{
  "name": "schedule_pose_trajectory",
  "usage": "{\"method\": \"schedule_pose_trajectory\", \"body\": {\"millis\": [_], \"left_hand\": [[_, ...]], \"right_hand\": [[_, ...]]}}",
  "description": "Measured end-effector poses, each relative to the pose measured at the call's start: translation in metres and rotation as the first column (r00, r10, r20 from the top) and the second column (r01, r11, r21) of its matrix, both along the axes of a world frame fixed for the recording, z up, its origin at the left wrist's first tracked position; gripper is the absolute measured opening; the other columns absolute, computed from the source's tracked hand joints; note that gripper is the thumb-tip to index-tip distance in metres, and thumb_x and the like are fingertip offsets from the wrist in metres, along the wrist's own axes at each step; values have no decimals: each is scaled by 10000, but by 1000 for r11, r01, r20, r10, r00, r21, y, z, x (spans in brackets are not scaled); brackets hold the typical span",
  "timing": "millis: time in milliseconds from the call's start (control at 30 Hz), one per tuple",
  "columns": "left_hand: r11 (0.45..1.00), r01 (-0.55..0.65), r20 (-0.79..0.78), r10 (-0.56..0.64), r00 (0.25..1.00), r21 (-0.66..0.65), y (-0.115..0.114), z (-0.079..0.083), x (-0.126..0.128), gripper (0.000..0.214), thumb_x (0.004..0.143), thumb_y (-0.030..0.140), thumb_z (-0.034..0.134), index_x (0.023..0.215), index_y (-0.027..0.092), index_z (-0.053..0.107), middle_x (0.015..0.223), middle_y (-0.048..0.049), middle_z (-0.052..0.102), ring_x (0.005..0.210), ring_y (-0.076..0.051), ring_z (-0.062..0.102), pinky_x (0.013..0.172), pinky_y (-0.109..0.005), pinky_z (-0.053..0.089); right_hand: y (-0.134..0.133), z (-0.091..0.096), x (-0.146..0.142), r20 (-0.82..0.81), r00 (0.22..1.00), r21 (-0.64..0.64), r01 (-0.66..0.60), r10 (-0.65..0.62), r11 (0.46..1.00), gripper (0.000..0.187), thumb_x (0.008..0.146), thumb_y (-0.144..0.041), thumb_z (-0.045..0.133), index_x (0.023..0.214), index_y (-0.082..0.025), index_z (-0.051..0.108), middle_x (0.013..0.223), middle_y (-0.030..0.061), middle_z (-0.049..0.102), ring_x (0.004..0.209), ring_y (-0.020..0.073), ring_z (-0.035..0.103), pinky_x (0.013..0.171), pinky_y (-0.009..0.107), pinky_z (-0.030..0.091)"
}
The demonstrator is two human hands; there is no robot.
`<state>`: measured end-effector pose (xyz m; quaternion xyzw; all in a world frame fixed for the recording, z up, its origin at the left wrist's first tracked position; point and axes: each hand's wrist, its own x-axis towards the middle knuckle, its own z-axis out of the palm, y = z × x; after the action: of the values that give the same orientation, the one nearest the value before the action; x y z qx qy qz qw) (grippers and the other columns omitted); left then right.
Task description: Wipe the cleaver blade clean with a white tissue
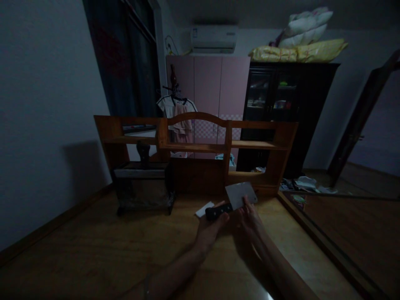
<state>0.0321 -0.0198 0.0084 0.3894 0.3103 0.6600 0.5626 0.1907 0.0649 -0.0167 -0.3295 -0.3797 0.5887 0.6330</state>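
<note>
My left hand [210, 228] is closed round the black handle of a cleaver [240, 194], whose wide grey blade points to the far right over the wooden desk [93, 250]. My right hand [249, 216] reaches up to the blade from below, its fingertips touching the near edge of the steel. A small white flat piece [203, 209] lies on the desk just left of the handle. The room is dim and finer detail is lost.
A wooden shelf unit [193, 143] stands along the back of the desk. A dark boxy case [142, 185] sits at its left. Behind are a pink wardrobe [215, 87], a dark glass cabinet [281, 100] with bedding on top, and an air conditioner [214, 38].
</note>
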Motion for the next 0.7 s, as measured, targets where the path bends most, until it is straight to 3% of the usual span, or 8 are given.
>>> {"method": "schedule_pose_trajectory", "body": {"millis": [100,233,333,433,567,700], "left_hand": [[982,-127,215,154,964,-137,3,8,8,379,707,263,816,1047,170,676,1067,-96,708,995,-231,682,916,-362,546],[960,-229,333,271,903,-160,5,23,6,248,734,158,789,940,147,652,1011,-80,714,951,-216,698,904,-360,563],[933,-312,367,359,858,-182,-3,34,-4,226,753,124,762,924,158,618,954,-66,715,866,-211,714,837,-375,593],[898,-420,329,440,836,-134,-19,52,-26,231,741,132,770,895,176,604,938,-42,709,847,-205,715,776,-352,611],[818,-561,264,517,814,128,-48,95,-75,290,719,152,784,941,210,608,996,-24,707,926,-229,708,792,-375,611],[690,-641,252,590,767,335,-66,159,-144,305,688,155,803,932,194,624,941,-22,715,835,-218,719,739,-387,621]], "right_hand": [[-3,4,-3,-191,981,-35,24,-31,999,303,704,-419,788,918,-290,616,981,0,734,938,203,697,808,317,588],[-5,12,-2,-330,938,-64,-132,104,989,319,671,-283,831,943,-272,664,1011,-13,745,1026,194,678,917,309,553],[-13,18,0,-276,926,16,-264,258,964,313,699,-293,818,980,-238,694,1092,14,734,1114,196,643,996,305,499],[-24,22,0,-146,896,97,-409,420,907,365,739,-340,788,1058,-192,690,1180,83,701,1166,240,615,1050,380,446],[-31,17,-2,16,835,44,-550,550,834,502,756,-335,770,1205,-158,630,1236,159,661,1164,265,618,1060,416,412],[-27,5,-3,67,828,-53,-555,557,830,467,779,-337,740,1200,-170,630,1218,152,673,1112,256,652,1049,425,421]]}}
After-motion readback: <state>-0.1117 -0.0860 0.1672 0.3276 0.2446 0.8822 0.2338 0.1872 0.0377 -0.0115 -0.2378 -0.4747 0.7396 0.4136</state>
